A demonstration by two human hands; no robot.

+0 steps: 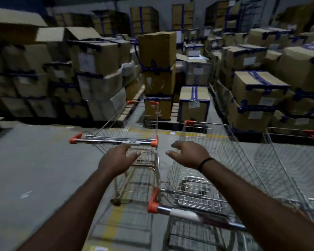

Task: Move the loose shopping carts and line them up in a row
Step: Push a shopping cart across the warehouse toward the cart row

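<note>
A wire shopping cart (116,124) with orange corner caps stands ahead on the left, its chrome handle bar (114,141) facing me. My left hand (116,158) hovers just below and behind that bar, fingers apart, holding nothing. A second cart (216,160) stands beside it on the right and closer, its handle (188,213) passing under my right forearm. My right hand (187,153), with a black wristband, floats open above this cart's basket. A third cart (294,153) stands further right, partly cut off.
Stacks of taped cardboard boxes (158,49) on pallets fill the far side and both flanks. Grey concrete floor (34,169) spreads to the left. A yellow floor line (114,221) runs under the left cart.
</note>
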